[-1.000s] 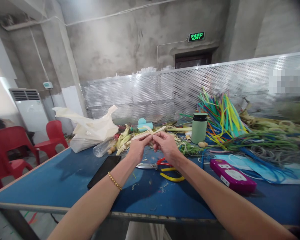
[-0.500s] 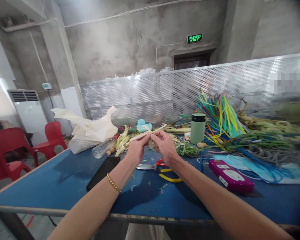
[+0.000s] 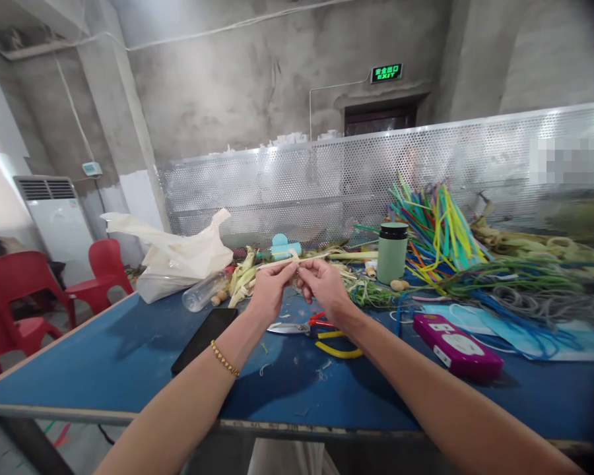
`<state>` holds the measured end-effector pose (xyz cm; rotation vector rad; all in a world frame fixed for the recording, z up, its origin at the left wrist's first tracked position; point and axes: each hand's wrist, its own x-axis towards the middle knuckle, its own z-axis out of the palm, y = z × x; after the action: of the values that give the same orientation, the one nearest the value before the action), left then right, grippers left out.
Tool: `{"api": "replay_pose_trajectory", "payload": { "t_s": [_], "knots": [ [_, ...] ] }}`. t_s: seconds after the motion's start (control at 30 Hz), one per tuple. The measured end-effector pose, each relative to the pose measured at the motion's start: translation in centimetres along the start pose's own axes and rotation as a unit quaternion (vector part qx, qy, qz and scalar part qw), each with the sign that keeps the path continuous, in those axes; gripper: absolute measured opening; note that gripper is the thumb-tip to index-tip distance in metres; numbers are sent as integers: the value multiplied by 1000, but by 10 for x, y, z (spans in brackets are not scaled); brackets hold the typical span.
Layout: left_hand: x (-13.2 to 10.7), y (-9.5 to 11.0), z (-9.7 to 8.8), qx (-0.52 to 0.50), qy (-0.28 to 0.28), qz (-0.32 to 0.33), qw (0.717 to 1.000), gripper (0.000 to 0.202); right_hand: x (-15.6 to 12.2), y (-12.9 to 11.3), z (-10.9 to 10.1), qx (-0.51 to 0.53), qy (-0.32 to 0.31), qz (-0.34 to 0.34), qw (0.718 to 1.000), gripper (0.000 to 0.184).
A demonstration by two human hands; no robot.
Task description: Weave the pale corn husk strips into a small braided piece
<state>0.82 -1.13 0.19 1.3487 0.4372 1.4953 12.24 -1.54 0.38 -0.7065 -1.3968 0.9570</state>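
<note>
Above the middle of the table, my left hand [image 3: 268, 289] and my right hand [image 3: 327, 287] meet at the fingertips. Both are closed in a pinch on a thin, pale plant strip [image 3: 276, 265], which looks like husk. Its left part lies over my left fingers, and a short piece stands up between the hands. My fingers hide the pinched part. Below the hands lies a pair of scissors [image 3: 290, 328] with silver blades and red and yellow handles. Pale green husks [image 3: 243, 280] lie beyond my left hand.
A black phone [image 3: 205, 338] and a clear bottle [image 3: 200, 295] lie left, by a cream plastic bag [image 3: 185, 260]. To the right are a green jar [image 3: 392, 254], a purple box [image 3: 455, 346], blue masks [image 3: 549, 333] and bundled coloured strips [image 3: 440, 231]. A perforated metal screen [image 3: 257, 191] stands behind.
The strip end that stuck up to the right past my right fingers no longer shows there. My right hand's lower fingers have uncurled slightly downward. Both hands stay in nearly the same place.
</note>
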Motion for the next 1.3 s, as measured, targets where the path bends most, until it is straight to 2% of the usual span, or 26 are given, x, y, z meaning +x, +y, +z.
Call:
{"api": "replay_pose_trajectory", "payload": {
  "t_s": [0.1, 0.23, 0.57, 0.87, 1.0, 1.07, 1.13, 1.23, 1.3],
  "knots": [
    [-3, 0, 1, 5, -27, -12, 1000, 28, 0, 3, 1, -4, 7, 0, 1000, 15],
    [-4, 0, 3, -24, -23, -21, 999, 30, -1, 7, 4, -10, -12, -9, 1000, 14],
    [-3, -3, 2, 8, 67, -31, 997, 34, -1, 11, 8, -46, -26, 4, 999, 14],
    [-1, -3, 0, 22, 93, -31, 995, 34, -4, 7, 10, -61, -26, 16, 998, 14],
    [4, -1, -5, 39, 102, 5, 994, 27, -1, 5, 3, -78, -33, 29, 996, 15],
    [5, 0, -8, 47, 112, 19, 992, 25, 3, 2, -4, -112, 8, 21, 993, 18],
    [5, 0, -9, 56, 115, 9, 992, 24, 7, -1, -11, -88, 33, 12, 995, 23],
    [3, -2, -7, 84, 95, -15, 992, 21, 10, -5, -17, -28, 39, -1, 999, 27],
    [2, -4, -4, 101, 84, -9, 991, 20, 9, -7, -17, -33, 34, -3, 999, 26]
  ]
}}
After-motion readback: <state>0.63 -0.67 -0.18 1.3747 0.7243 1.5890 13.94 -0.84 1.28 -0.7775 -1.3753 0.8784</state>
